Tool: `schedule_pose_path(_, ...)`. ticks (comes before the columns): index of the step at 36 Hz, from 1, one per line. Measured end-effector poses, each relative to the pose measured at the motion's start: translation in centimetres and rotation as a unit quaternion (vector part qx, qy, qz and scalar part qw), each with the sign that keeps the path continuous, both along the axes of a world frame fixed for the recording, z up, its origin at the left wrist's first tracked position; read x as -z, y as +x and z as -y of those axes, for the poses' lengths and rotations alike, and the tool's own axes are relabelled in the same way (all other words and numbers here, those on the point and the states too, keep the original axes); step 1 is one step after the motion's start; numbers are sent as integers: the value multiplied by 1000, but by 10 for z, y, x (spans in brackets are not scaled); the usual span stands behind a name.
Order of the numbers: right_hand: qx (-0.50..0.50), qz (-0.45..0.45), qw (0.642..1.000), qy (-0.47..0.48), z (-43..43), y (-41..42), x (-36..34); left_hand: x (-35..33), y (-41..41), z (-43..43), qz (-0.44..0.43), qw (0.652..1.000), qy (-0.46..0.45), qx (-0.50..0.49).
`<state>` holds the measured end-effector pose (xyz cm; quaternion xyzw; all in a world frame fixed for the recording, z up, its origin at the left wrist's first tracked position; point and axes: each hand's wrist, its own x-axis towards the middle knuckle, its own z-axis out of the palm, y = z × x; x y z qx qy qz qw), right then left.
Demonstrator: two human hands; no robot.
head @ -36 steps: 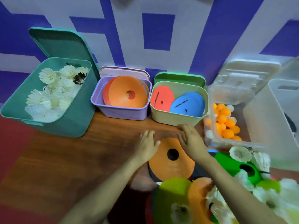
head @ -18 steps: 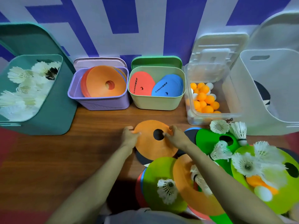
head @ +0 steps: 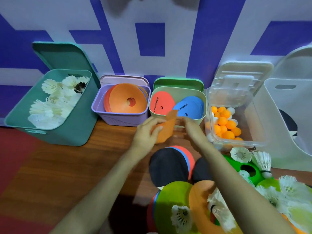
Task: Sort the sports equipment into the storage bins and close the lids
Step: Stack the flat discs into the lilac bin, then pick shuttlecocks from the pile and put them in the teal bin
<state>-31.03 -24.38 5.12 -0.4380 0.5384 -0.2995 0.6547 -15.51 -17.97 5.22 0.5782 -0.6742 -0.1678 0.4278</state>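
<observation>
The wall (head: 152, 39) has big blue and white blocks, the table (head: 59, 174) is brown wood, there is a teal bin (head: 72, 130), a purple bin (head: 121, 119) and a pale green bin (head: 182, 94), the balls (head: 224, 124) are orange and white, the shuttlecocks (head: 49, 105) are white, and the lifted disc (head: 167, 130) is orange.

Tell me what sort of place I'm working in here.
Probably a sports-equipment storage corner, perhaps in a gym or school. Open bins hold shuttlecocks, orange marker discs and ping-pong balls, lined against a blue-and-white painted wall.
</observation>
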Motion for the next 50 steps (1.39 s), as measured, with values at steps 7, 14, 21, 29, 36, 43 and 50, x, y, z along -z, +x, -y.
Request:
schedule_pose_path(7, -132, -117, 984, 4, 30, 11, -33, -5, 18, -18, 164, 975, -118, 92)
schedule_pose_path(14, -108, -119, 970, -179, 66, 55, -46, -4, 44, -1, 194, 979, -48, 33)
schedule_pose_path(21, -45, -127, 950, -283, 105, 108, -35, -9, 99, 30, 159, 978, 16, -131)
schedule_pose_path(29, -55, -139, 916, -371, 132, 165, -18, -9, 173, 96, -29, 954, 52, -293)
schedule_pose_path(36, -164, -254, 871, -386, 140, 188, 21, 27, 196, 126, 46, 949, 154, -270)
schedule_pose_path(43, -199, -387, 792, -428, 139, 184, 37, 45, 201, 139, 135, 938, 239, -212)
schedule_pose_path(50, -219, -344, 801, -438, 124, 152, 31, 29, 155, 132, 152, 934, 227, -231)
